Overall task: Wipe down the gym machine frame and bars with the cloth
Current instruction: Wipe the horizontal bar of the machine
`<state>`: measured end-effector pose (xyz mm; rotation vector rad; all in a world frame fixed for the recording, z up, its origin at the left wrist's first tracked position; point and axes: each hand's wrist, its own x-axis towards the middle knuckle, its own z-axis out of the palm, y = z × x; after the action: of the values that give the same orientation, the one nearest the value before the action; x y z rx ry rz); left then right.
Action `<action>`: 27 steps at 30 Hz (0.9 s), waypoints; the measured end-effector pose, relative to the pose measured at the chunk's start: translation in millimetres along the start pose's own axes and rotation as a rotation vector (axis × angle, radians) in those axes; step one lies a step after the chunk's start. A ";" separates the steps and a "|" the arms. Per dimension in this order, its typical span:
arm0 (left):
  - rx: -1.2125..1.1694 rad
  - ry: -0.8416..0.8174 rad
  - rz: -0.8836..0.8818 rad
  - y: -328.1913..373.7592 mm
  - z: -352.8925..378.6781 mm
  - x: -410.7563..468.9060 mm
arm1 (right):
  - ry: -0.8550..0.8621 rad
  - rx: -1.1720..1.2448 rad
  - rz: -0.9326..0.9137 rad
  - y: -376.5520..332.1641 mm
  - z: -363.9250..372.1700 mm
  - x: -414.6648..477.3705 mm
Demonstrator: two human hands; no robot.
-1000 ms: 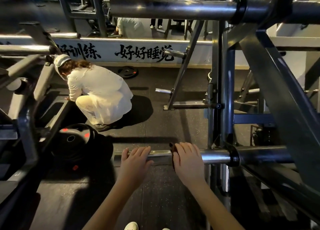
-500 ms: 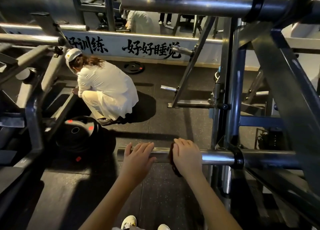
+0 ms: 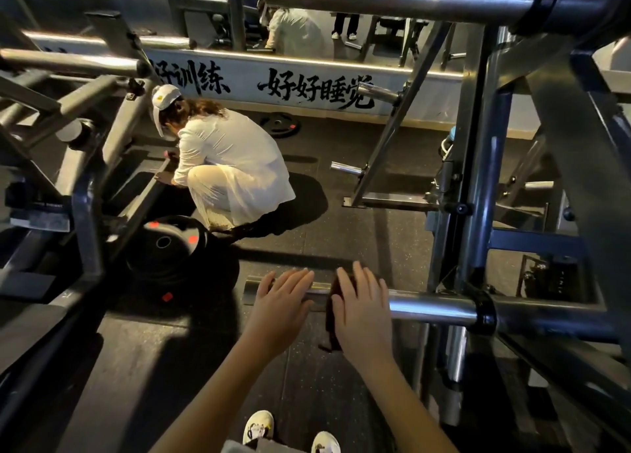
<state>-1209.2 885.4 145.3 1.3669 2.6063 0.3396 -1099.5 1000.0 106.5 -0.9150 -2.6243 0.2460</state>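
Resting on chrome bar [image 3: 428, 306]: left hand [image 3: 280, 304], fingers straight. At its 3 o'clock, right hand [image 3: 362, 314] presses dark cloth [image 3: 332, 329], fingers extended.

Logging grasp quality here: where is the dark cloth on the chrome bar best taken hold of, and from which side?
Probably the cloth where it drapes over the bar, from above, as the right hand covers it; its tail hangs loose below.

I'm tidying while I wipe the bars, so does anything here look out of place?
Two weight plates are loose on the floor instead of racked. A small plate lies flat by the lettered wall, and a large plate with red marks sits beside the left machine, close to the crouching person.
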 end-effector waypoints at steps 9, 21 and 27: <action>-0.251 0.144 -0.293 -65.6 4.3 -21.7 | 0.041 0.024 -0.116 18.3 -7.9 -3.7; -0.613 0.135 -0.365 -66.9 15.9 -24.0 | -0.033 -0.023 -0.267 -11.2 9.0 -5.6; -0.628 0.142 -0.351 -68.0 17.5 -23.9 | -0.063 0.068 -0.243 -57.0 17.3 15.9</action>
<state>-1244.6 830.2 110.6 0.6864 2.4486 1.1059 -1150.0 964.9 110.4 -0.5677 -2.7342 0.3036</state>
